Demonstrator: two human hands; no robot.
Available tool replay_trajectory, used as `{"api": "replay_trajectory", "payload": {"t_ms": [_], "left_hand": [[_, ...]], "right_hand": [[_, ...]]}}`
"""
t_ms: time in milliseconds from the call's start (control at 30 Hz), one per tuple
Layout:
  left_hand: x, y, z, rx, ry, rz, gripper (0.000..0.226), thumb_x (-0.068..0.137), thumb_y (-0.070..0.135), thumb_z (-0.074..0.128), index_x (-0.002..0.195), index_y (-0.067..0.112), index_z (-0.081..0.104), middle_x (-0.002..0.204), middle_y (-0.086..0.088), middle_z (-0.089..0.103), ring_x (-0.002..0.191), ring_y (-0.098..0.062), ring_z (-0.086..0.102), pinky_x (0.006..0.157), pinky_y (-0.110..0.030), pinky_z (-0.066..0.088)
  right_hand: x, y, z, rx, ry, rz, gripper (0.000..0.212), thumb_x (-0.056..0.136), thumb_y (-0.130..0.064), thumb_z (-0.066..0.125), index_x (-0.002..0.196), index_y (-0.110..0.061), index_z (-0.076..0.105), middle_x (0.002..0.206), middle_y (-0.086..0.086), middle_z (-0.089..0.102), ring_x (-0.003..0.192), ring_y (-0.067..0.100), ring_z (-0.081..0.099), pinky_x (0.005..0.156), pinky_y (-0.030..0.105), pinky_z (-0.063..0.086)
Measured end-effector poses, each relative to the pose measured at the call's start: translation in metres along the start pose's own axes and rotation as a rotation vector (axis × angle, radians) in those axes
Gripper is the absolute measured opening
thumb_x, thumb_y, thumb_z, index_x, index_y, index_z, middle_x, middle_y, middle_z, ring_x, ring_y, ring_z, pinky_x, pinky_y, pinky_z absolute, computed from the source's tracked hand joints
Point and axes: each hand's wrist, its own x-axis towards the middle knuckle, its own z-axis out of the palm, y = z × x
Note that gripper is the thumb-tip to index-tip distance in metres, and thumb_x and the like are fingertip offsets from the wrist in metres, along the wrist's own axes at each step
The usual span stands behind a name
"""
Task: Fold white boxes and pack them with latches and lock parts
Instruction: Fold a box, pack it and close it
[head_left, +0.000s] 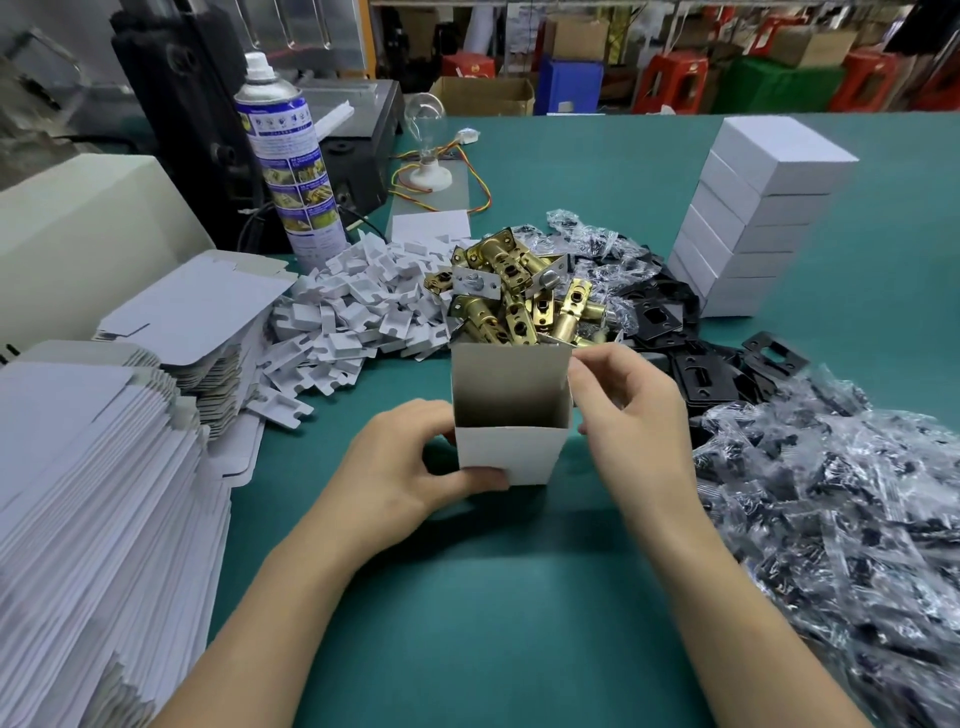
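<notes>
A green table (493, 597) seen from above. The only bare stretch lies near the viewer, around the two forearms. It is hemmed in on the left by stacks of flat box blanks (93, 493) and on the right by a heap of clear bags of dark parts (831, 493). At the centre stands an open white box (511, 415), upright, its grey inside showing, just in front of a pile of brass latches (519, 291). The left hand (410, 467) grips the box's lower left corner – thumb across the front face, fingers curled round the side. The right hand (628, 410) pinches the upper right edge between thumb and forefinger. Finished white boxes (753, 208) are stacked far right, well apart.
</notes>
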Motion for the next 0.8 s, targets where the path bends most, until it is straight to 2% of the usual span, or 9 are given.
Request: {"api": "replay_trajectory", "payload": {"t_ms": [100,167,300,400,467,600,667,733,800], "left_hand": [[0.000,-0.004,0.000,-0.023,-0.004,-0.068,0.049,0.066,0.063,0.082,0.111,0.045,0.074,0.108,0.013,0.076,0.109,-0.014,0.068,0.094,-0.049,0.053],[0.000,-0.004,-0.001,-0.028,-0.014,-0.077,0.052,0.064,0.067,0.078,0.111,0.046,0.074,0.107,0.012,0.076,0.108,-0.015,0.068,0.094,-0.048,0.053],[-0.001,-0.001,-0.002,-0.005,-0.081,0.000,0.052,0.066,0.063,0.080,0.115,0.049,0.068,0.109,0.014,0.076,0.107,-0.017,0.069,0.091,-0.049,0.055],[-0.004,0.001,-0.001,-0.018,-0.158,-0.007,0.053,0.067,0.059,0.084,0.116,0.041,0.072,0.111,0.008,0.076,0.107,-0.017,0.069,0.092,-0.048,0.055],[-0.006,0.001,-0.001,-0.007,-0.186,-0.003,0.050,0.068,0.057,0.084,0.112,0.034,0.074,0.108,0.007,0.076,0.104,-0.020,0.071,0.090,-0.048,0.056],[-0.007,0.000,-0.004,-0.005,-0.216,0.000,0.050,0.068,0.057,0.083,0.109,0.030,0.075,0.105,0.004,0.077,0.102,-0.024,0.070,0.089,-0.047,0.056],[-0.007,0.001,-0.005,-0.001,-0.224,-0.003,0.049,0.067,0.057,0.083,0.107,0.029,0.075,0.103,0.005,0.077,0.100,-0.022,0.070,0.088,-0.047,0.056],[-0.008,0.002,-0.005,0.002,-0.229,-0.002,0.045,0.068,0.055,0.083,0.104,0.030,0.075,0.101,0.005,0.076,0.098,-0.021,0.070,0.087,-0.046,0.056],[-0.008,0.003,-0.006,0.002,-0.233,-0.003,0.043,0.068,0.054,0.084,0.103,0.030,0.075,0.100,0.006,0.076,0.097,-0.020,0.070,0.086,-0.045,0.056]], "right_hand": [[0.000,0.003,-0.002,-0.082,0.032,-0.059,0.014,0.098,-0.023,0.067,0.086,-0.030,0.072,0.081,-0.017,0.071,0.078,0.002,0.063,0.071,0.011,0.044],[0.002,0.005,-0.003,-0.130,0.051,-0.086,0.012,0.097,-0.025,0.068,0.088,-0.030,0.073,0.082,-0.017,0.071,0.080,0.004,0.064,0.071,0.010,0.044],[0.007,0.004,-0.004,-0.208,0.054,-0.160,0.007,0.095,-0.023,0.069,0.092,-0.027,0.073,0.083,-0.014,0.071,0.079,0.007,0.064,0.075,0.023,0.050],[0.012,0.000,-0.002,-0.246,-0.033,-0.151,0.011,0.089,-0.017,0.075,0.093,-0.028,0.073,0.082,-0.010,0.071,0.074,0.008,0.062,0.070,0.032,0.051],[0.017,-0.002,0.003,-0.382,-0.113,-0.140,0.021,0.087,-0.015,0.076,0.097,-0.032,0.071,0.081,-0.012,0.069,0.078,0.014,0.064,0.067,0.032,0.050],[0.031,-0.009,0.017,-0.799,-0.215,-0.170,0.045,0.088,-0.005,0.063,0.119,-0.037,0.061,0.084,-0.011,0.063,0.083,0.019,0.061,0.065,0.033,0.046],[0.042,-0.015,0.023,-0.889,-0.236,-0.166,0.027,0.092,-0.029,0.069,0.118,-0.033,0.060,0.086,-0.007,0.066,0.083,0.022,0.061,0.068,0.034,0.047],[0.049,-0.018,0.029,-0.937,-0.223,-0.150,0.039,0.087,-0.064,0.067,0.105,-0.030,0.062,0.079,-0.007,0.063,0.079,0.023,0.059,0.063,0.033,0.040],[0.053,-0.018,0.035,-0.995,-0.176,-0.172,0.049,0.083,-0.074,0.064,0.094,-0.027,0.063,0.071,-0.008,0.056,0.078,0.024,0.059,0.058,0.031,0.034]]}}
